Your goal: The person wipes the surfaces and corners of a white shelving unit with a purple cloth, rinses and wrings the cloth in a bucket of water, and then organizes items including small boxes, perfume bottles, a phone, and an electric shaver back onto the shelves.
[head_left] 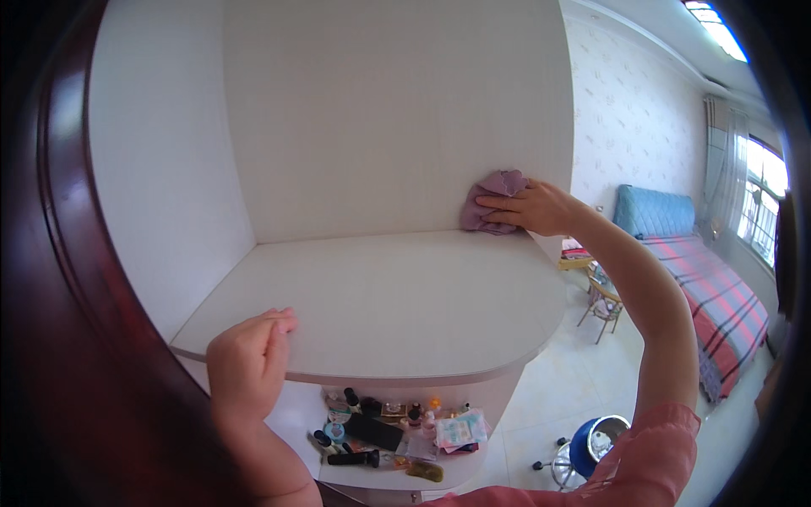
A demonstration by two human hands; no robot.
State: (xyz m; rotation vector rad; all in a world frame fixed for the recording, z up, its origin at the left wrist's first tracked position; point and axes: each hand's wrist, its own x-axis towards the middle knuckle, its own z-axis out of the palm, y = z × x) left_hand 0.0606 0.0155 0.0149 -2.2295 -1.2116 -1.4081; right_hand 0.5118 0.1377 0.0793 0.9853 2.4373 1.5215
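My right hand (538, 208) presses a folded purple cloth (481, 206) against the pale back panel (380, 139), at the right, where the panel meets the rounded white shelf (393, 291). The fingers lie spread over the cloth, which has a scalloped edge at its top. At the shelf's front left, my left hand (250, 355) is bent at the wrist with its fingers curled together; nothing shows in it, and whether it touches the shelf I cannot tell.
A lower shelf (393, 476) holds several bottles, a dark case (374, 432) and packets (461, 429). Dark red wood (70, 253) curves along the left. On the right are a blue stool-like object (586, 447) on casters, a chair (602, 298) and a bed (709, 285) with a plaid cover.
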